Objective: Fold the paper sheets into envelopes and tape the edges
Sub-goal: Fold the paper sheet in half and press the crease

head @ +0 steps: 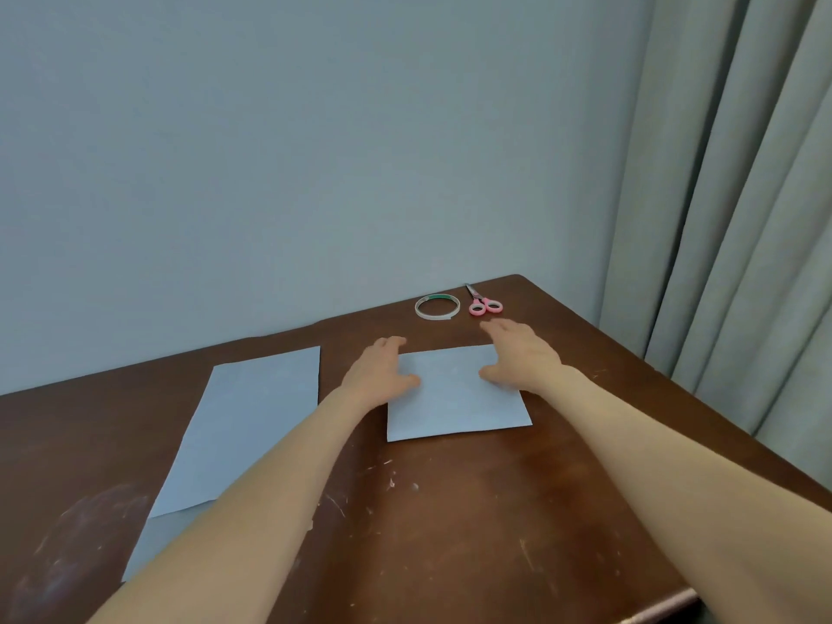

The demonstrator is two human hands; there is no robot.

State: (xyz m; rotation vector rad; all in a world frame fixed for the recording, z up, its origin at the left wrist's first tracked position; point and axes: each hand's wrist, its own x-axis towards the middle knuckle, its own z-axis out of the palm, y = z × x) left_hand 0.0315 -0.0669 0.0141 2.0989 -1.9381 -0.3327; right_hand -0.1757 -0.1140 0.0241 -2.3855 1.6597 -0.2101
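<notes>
A folded pale blue paper sheet [454, 398] lies on the brown table [450, 533] in front of me. My left hand [378, 369] rests flat on its far left corner, thumb on the paper. At the sheet's far right corner my right hand [522, 353] lies with fingers stretched out past the edge and thumb on the paper. To the left lie flat pale blue sheets [252, 421], partly under my left forearm. A ring of tape [437, 306] and pink-handled scissors [484, 304] lie beyond the folded sheet.
The table stands against a pale wall [315, 150]. A grey curtain [743, 218] hangs at the right, close to the table's right edge. The tabletop near me shows white scuffs and scratches.
</notes>
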